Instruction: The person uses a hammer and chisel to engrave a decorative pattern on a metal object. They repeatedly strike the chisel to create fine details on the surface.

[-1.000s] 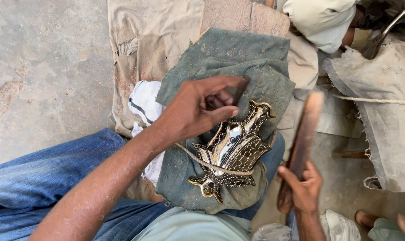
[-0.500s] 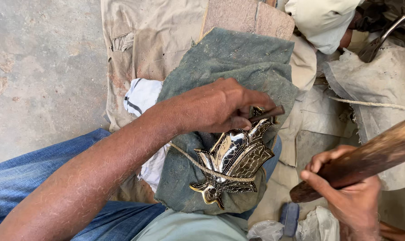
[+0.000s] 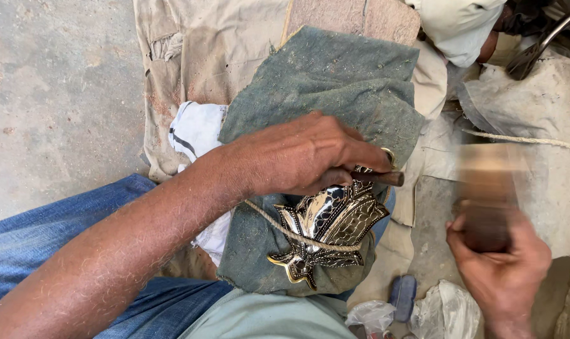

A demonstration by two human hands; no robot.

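Fingers of left hand: closed narrow round a thin dark punch, tip end pointing right, centre of frame. Punch rests at the upper edge of an ornamental metal plate.

Right hand, lower right: wrapped tight round the handle of a wooden mallet; mallet head motion-blurred, raised just right of the punch, not touching it.

Metal plate: leaf-shaped, gilt border, dark ground, bright silver panels; lies flat at centre, below the left hand. Long axis diagonal, pointed tip toward lower left, broad end toward upper right. A cord crosses it and appears to hold it down.

Support: green cloth folded over the lap, white rag beside it at left, tan sacking beneath, upper frame. Blue jeans at lower left.

Progress, judged: much of the surface already bears fine pattern; chasing seemingly underway at the upper edge, extent remaining unclear.
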